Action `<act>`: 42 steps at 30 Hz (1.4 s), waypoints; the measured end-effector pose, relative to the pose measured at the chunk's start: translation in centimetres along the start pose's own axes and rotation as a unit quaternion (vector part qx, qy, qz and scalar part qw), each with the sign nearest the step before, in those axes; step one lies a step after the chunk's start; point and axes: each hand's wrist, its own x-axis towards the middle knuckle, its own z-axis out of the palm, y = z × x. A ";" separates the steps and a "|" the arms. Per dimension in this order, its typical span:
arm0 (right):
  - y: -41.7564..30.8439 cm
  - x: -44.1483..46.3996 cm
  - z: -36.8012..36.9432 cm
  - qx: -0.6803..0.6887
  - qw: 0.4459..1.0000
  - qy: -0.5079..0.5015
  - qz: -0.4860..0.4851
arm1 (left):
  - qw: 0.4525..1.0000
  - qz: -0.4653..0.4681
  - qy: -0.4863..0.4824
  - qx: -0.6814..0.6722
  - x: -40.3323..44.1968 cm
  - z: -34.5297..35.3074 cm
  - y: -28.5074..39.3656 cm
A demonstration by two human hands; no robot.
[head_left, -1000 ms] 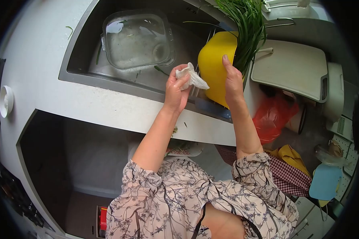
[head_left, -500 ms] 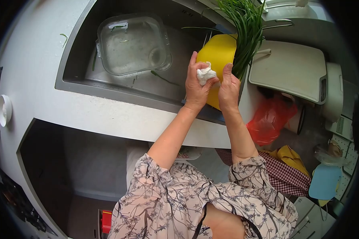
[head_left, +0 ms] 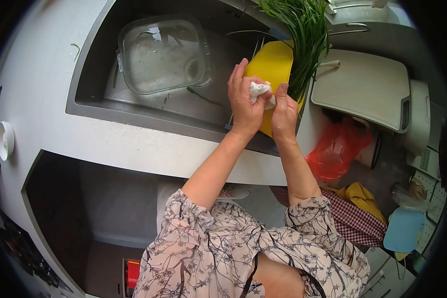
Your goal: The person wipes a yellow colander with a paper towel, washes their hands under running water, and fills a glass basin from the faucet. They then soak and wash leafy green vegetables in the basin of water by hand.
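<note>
My left hand [head_left: 246, 107] is closed around a crumpled white tissue [head_left: 259, 91]. Close beside it, my right hand [head_left: 284, 115] has its thumb up and its fingers curled in against the tissue's right side; those fingertips are partly hidden. Both hands are over a flat yellow board [head_left: 270, 59] at the right end of the sink. Just beyond the board lies a bunch of long green leaves, like chives [head_left: 305, 42]. I cannot tell whether either hand touches the board.
A clear glass dish [head_left: 164, 54] sits in the metal sink [head_left: 134, 110], with green scraps around it. At right are a white cutting board [head_left: 362, 89] and a red plastic bag [head_left: 337, 151]. A small white bowl [head_left: 5, 140] stands at the far left of the counter.
My left fingers have straightened and shifted slightly, and the tissue has moved a little down and right between the hands. The view has shifted slightly.
</note>
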 end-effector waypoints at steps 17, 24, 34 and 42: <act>0.9 -0.1 -1.5 -0.023 0.996 -0.051 0.064 | 0.967 -0.124 -0.163 0.148 7.5 0.0 1.1; -0.6 -1.7 0.4 -0.010 0.999 0.018 -0.026 | 0.967 -0.038 -0.177 0.179 5.2 -0.2 1.0; 0.4 -1.0 0.3 -0.031 0.999 0.007 -0.034 | 0.939 -0.053 -0.270 0.207 9.3 0.2 1.1; -0.1 -0.9 -0.6 -0.011 0.999 -0.029 0.012 | 0.922 -0.151 -0.306 0.183 12.0 1.5 0.5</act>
